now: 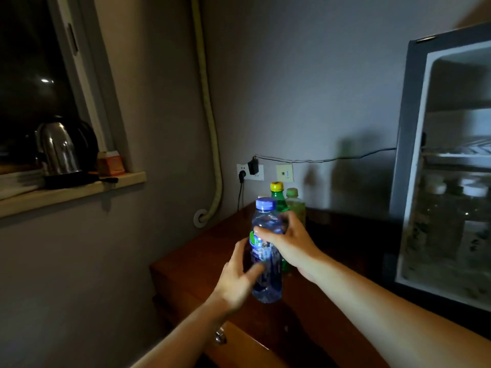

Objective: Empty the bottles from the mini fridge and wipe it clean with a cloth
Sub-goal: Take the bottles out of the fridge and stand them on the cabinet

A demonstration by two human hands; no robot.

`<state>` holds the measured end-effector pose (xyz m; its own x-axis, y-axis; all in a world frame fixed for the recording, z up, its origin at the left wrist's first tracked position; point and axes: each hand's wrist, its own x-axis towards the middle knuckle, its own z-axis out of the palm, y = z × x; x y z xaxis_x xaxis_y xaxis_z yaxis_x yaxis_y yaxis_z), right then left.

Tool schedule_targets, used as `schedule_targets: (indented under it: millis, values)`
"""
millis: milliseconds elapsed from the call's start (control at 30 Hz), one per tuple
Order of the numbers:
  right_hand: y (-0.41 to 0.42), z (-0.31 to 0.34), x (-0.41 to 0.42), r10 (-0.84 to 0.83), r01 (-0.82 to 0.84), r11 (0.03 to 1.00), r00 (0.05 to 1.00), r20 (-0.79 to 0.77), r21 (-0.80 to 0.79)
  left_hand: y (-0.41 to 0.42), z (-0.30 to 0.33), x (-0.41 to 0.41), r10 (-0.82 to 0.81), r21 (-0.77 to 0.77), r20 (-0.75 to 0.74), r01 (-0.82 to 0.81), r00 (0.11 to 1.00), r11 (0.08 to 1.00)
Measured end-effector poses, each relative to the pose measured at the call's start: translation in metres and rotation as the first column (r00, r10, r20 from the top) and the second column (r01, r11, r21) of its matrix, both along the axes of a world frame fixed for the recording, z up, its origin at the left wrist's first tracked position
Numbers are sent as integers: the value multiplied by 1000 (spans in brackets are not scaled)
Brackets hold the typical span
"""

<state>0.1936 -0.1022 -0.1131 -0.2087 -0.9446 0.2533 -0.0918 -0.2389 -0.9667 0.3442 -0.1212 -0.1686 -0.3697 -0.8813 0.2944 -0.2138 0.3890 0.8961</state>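
Room: dim corner with grey walls, a steel kettle [59, 147] on the window sill [79, 191], and our dark brown wooden cabinet top [212, 251] below.
Fridge: the black-framed mini fridge [406, 155] stands at the right with bottles inside it, blurred behind what looks like its glass front.
Bottle in hand: we hold the clear plastic water bottle with a purple cap [265, 251] upright above the cabinet top.
Right hand [288, 241]: wrapped round the bottle's upper body.
Left hand [237, 277]: fingers touch the lower body — whether they grip it we cannot tell.
Bottles already out: a green bottle with a yellow cap [277, 197] and a pale green bottle [294, 205] stand just behind, near the wall.
Doing it well: we judge it best to set this one down upright just beside those two — base flat, not knocking them — and leave the front of the cabinet top free.
Progress: early, we think; no cloth is in view.
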Motion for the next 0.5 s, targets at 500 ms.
schedule_targets:
  millis: [500]
  values:
    - [-21,-30,47,-276,-155,921,388,-879,-357,-68,-7,21,492,-128,278,-476,825,870]
